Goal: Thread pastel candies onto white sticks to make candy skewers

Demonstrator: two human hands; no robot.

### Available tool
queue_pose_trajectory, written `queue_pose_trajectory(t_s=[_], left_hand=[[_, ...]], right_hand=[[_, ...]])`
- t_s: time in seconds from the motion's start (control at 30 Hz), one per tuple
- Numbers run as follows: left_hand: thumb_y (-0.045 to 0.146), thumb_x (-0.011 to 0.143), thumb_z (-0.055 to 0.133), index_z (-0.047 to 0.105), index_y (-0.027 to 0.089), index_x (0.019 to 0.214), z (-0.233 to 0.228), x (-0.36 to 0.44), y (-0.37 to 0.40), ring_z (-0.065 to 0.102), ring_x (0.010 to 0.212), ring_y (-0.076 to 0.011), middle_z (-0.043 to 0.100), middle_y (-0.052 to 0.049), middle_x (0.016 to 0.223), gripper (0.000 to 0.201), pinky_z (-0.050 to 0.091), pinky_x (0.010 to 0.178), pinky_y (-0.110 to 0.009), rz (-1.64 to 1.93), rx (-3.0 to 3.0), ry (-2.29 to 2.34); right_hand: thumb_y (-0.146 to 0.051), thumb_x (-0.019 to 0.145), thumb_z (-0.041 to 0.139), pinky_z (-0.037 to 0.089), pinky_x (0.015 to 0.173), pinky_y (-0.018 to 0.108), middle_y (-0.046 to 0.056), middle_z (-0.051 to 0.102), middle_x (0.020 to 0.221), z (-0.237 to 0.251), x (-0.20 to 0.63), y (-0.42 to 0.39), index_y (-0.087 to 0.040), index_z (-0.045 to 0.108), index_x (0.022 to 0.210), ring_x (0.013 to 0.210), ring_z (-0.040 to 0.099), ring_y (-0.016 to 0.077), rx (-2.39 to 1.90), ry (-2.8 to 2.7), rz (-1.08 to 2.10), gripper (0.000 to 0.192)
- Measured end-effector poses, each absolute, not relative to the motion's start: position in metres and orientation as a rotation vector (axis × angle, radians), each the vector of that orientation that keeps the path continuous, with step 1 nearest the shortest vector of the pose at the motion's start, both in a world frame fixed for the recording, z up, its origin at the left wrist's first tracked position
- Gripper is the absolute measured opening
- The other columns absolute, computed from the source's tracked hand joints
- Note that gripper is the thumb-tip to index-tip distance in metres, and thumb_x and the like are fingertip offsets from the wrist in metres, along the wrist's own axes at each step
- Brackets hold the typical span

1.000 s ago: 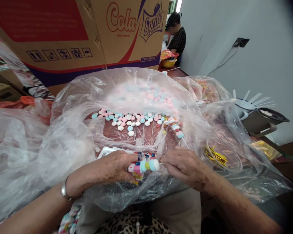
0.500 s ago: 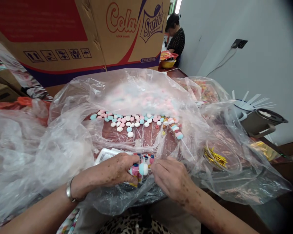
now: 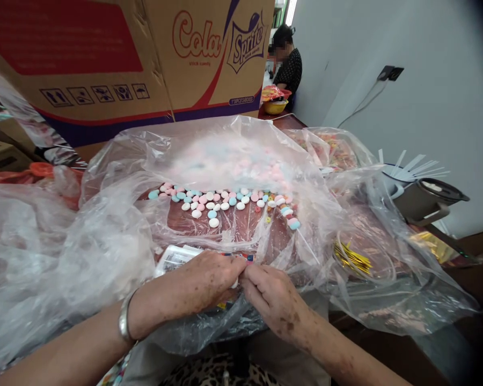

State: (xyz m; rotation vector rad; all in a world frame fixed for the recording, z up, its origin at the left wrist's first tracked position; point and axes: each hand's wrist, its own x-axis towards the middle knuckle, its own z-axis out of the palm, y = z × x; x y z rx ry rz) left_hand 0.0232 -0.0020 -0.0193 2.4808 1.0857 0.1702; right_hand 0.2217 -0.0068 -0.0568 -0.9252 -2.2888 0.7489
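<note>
My left hand (image 3: pixel 207 276) is closed round a printed candy wrapper, which shows only as a coloured strip (image 3: pixel 247 258) beyond the fingers. My right hand (image 3: pixel 271 295) meets it fingertip to fingertip, closed in a pinch; what lies in that pinch is hidden. Under and behind the left hand lies a white-and-clear packet of wrappers (image 3: pixel 177 259). Beyond both hands, pink, white and blue round candies (image 3: pixel 213 222) are scattered on a clear plastic sheet. A stack of candies on a white stick (image 3: pixel 293 223) lies at their right end.
A large cardboard box (image 3: pixel 161 59) stands behind a plastic bag of candies (image 3: pixel 233 155). Gold twist ties (image 3: pixel 352 258) lie at right, near a grey jug (image 3: pixel 429 199) and white sticks (image 3: pixel 418 167). Crumpled plastic (image 3: pixel 92 257) covers the left. Another person (image 3: pixel 287 64) sits far back.
My hands have come together over the wrapper. The left hand has turned over and moved right, and the blue-and-white candy that showed between the hands is now hidden.
</note>
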Motion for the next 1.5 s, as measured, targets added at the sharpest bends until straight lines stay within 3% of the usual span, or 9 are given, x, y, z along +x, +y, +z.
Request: queue_pose_trajectory(t_s=[0.23, 0.37, 0.47, 0.63, 0.73, 0.9, 1.03, 1.27, 1.5], left_hand=[[0.017, 0.088, 0.066, 0.057, 0.018, 0.114, 0.016, 0.028, -0.015, 0.063, 0.101, -0.0291, 0.069, -0.012, 0.109, 0.027, 0.049, 0.088, -0.042, 0.674, 2.721, 1.096], [0.025, 0.092, 0.064, 0.066, 0.024, 0.090, 0.022, 0.012, -0.036, 0.061, 0.067, -0.0180, 0.069, -0.001, 0.076, 0.003, 0.048, 0.065, -0.028, 1.119, 2.264, 1.339], [0.041, 0.090, 0.066, 0.064, 0.021, 0.067, 0.006, 0.002, -0.040, 0.053, 0.052, -0.0147, 0.061, 0.002, 0.056, 0.030, 0.039, 0.050, -0.024, 1.009, 1.686, 1.534], [0.049, 0.063, 0.090, 0.071, 0.019, 0.099, -0.013, 0.017, -0.024, 0.068, 0.094, -0.0253, 0.075, -0.008, 0.099, 0.051, 0.056, 0.079, -0.031, 1.416, 0.854, 1.078], [0.039, 0.055, 0.096, 0.070, 0.018, 0.100, -0.011, 0.035, -0.010, 0.070, 0.093, -0.0256, 0.075, -0.007, 0.095, 0.056, 0.058, 0.082, -0.035, 1.632, 0.571, 0.889], [0.026, 0.078, 0.080, 0.066, 0.013, 0.079, -0.010, 0.044, 0.006, 0.064, 0.058, -0.0142, 0.064, 0.002, 0.064, 0.019, 0.059, 0.066, -0.030, 1.675, 0.292, 0.850], [0.019, 0.094, 0.059, 0.063, 0.013, 0.075, -0.013, 0.043, 0.012, 0.061, 0.056, -0.0136, 0.060, 0.001, 0.061, 0.021, 0.059, 0.061, -0.029, 1.699, 0.121, 0.878], [0.019, 0.083, 0.075, 0.061, 0.013, 0.068, -0.021, 0.051, 0.011, 0.059, 0.054, -0.0112, 0.059, 0.002, 0.060, 0.022, 0.058, 0.061, -0.026, 1.695, 0.113, 0.875], [0.026, 0.060, 0.094, 0.057, 0.016, 0.070, -0.032, 0.076, 0.004, 0.052, 0.050, -0.0074, 0.055, 0.007, 0.056, 0.040, 0.051, 0.054, -0.020, 1.673, 0.180, 0.882]], right_hand=[[-0.023, 0.095, 0.041, 0.037, 0.058, 0.022, -0.003, 0.054, 0.067, -0.049, 0.226, -0.001, -0.020, 0.054, 0.077, 0.059, 0.048, 0.0111, -1.075, -1.970, 0.967, 0.022], [-0.033, 0.095, 0.045, 0.033, 0.053, 0.022, -0.005, 0.046, 0.061, -0.043, 0.232, 0.000, -0.020, 0.056, 0.077, 0.055, 0.040, 0.0106, -1.148, -1.785, 1.136, 0.025], [-0.037, 0.094, 0.046, 0.029, 0.050, 0.023, -0.005, 0.039, 0.060, -0.044, 0.230, -0.003, -0.020, 0.053, 0.073, 0.054, 0.034, 0.0107, -1.155, -1.670, 1.258, 0.028], [-0.040, 0.095, 0.046, 0.026, 0.050, 0.023, -0.005, 0.038, 0.060, -0.053, 0.215, -0.010, -0.020, 0.051, 0.073, 0.055, 0.032, 0.0105, -1.077, -1.559, 1.458, 0.030], [-0.038, 0.096, 0.045, 0.028, 0.050, 0.023, -0.005, 0.040, 0.058, -0.055, 0.206, -0.014, -0.021, 0.048, 0.070, 0.054, 0.035, 0.0103, -1.034, -1.585, 1.502, 0.032], [-0.029, 0.097, 0.044, 0.034, 0.050, 0.021, -0.005, 0.050, 0.060, -0.056, 0.206, -0.017, -0.020, 0.056, 0.080, 0.053, 0.046, 0.0108, -1.078, -1.827, 1.042, 0.023], [-0.017, 0.098, 0.043, 0.041, 0.054, 0.021, -0.002, 0.060, 0.064, -0.063, 0.207, -0.015, -0.019, 0.059, 0.088, 0.054, 0.056, 0.0115, -1.045, -1.992, 0.507, 0.019], [-0.009, 0.097, 0.043, 0.041, 0.057, 0.028, 0.002, 0.062, 0.063, -0.069, 0.193, -0.017, -0.019, 0.059, 0.083, 0.056, 0.060, 0.0169, -1.039, -2.088, -0.146, 0.024], [-0.012, 0.097, 0.041, 0.046, 0.057, 0.023, 0.002, 0.064, 0.067, -0.075, 0.177, -0.016, -0.019, 0.061, 0.084, 0.059, 0.061, 0.0141, -1.032, -2.009, 0.316, 0.025]])
